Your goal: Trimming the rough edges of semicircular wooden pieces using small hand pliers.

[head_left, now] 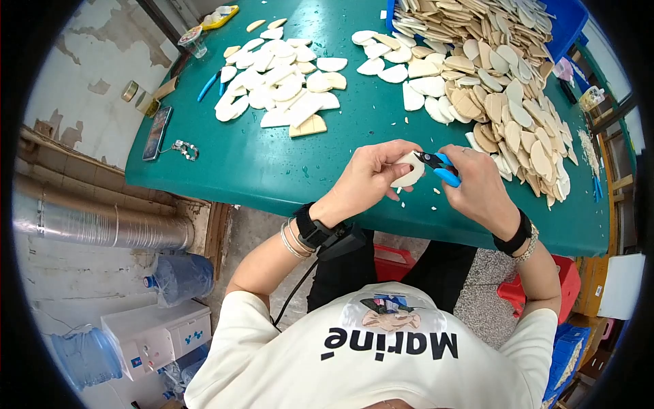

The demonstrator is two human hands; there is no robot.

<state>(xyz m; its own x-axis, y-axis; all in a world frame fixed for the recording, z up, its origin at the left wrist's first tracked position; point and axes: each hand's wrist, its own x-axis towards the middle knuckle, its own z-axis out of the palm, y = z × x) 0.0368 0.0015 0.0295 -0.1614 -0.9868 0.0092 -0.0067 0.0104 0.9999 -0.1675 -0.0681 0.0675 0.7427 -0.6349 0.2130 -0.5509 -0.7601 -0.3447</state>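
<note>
Left hand (373,170): While it sits just left of the white piece (411,172), its thumb and fingers pinch it, making this the nearer hand.
White piece: between the hands, over the counter (272,176); long axis roughly front to back, partly covered.
Blue nippers (446,176): right of the white piece, tips at its far right edge.
Right hand (480,183): right of the white piece, curled around the nippers' handles.

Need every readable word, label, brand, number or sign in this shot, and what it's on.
White T-shirt: one large black word, upside down; legible, wording withheld.
White water dispenser: small blue markings, too small to read.
Clear plastic cup: lid markings, too small to read.
Blue-handled nippers: no readable marks.
</note>
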